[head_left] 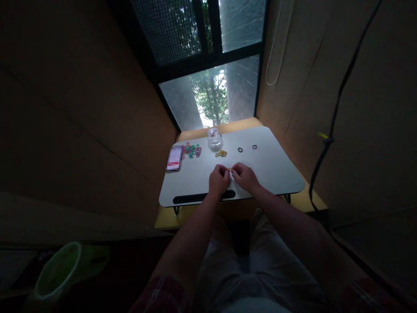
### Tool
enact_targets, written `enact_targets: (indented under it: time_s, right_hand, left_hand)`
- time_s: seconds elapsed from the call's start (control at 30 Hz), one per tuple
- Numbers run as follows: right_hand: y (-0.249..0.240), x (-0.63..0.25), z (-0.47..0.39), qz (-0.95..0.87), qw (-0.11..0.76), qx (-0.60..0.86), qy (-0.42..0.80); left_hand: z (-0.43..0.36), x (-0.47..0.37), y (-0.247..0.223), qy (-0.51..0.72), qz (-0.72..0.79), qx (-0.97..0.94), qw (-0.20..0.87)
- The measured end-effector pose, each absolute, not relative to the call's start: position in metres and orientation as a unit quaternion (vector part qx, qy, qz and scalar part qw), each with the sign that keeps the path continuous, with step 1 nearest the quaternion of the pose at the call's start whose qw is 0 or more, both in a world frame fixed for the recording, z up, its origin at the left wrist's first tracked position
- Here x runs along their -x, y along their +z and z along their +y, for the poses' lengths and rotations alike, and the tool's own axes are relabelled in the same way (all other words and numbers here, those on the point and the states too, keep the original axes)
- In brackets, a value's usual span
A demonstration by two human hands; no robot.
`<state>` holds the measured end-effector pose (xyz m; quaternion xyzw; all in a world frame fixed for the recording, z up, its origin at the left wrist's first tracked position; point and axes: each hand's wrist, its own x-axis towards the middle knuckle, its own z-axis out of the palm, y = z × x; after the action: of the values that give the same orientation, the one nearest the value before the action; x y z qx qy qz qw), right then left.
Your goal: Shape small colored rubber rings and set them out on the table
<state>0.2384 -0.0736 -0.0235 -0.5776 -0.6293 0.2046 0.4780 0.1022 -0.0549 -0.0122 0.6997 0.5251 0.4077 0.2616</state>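
Observation:
My left hand [219,179] and my right hand [245,176] meet over the white lap table [273,174], fingers pinched together. Between their fingertips is a small yellow hair tie [230,169], mostly covered by the fingers. Just beyond the hands lies a little heap of yellow hair ties [223,153]. To its right are a dark hair tie [240,149] and a greyish one [254,147], lying apart. Farther left, pink, green and purple hair ties [192,150] form a loose pile. A clear plastic jar [214,140] stands behind the yellow heap.
A phone [174,158], its screen blurred out, rests at the table's left edge. Along the near edge runs a black slot [190,198]. Walls close in on both sides, with a window [211,93] ahead. A dark cord [339,95] hangs at right; a green bin [60,269] stands lower left.

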Motion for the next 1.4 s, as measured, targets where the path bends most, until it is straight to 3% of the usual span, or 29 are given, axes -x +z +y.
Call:
enact_targets:
  time_s: [0.43, 1.4]
  right_hand:
    - [-0.021, -0.2378, -0.0746, -0.621, 0.476, 0.597, 0.177]
    - [-0.0186, -0.2371, -0.076, -0.625, 0.461, 0.605, 0.177]
  left_hand:
    - [-0.0575, -0.1027, -0.0103, 0.423, 0.486, -0.698, 0.314]
    - [-0.0544, -0.1021, -0.0157, 0.406, 0.487, -0.713, 0.3]
